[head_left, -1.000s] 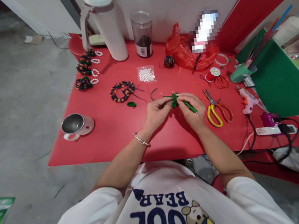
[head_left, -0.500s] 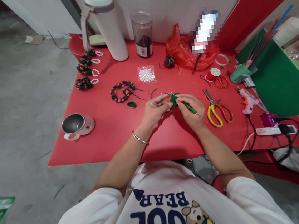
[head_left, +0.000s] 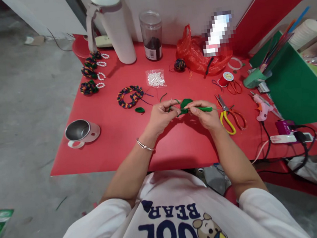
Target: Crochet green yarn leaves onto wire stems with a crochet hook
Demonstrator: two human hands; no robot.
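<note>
Two-handed job: left hand (head_left: 162, 116) pinching the green crochet piece (head_left: 186, 103) over the red table (head_left: 116, 150), right hand (head_left: 208, 116) gripping the hook (head_left: 204, 109) — now swung nearly level (it slanted before) — probably working another stitch.

We get open red tabletop (head_left: 116, 133) between pink mug (head_left: 93, 132) and left hand (head_left: 160, 115); beside right hand (head_left: 207, 118), scissors (head_left: 225, 107), then glue gun (head_left: 262, 109) block passage.
</note>
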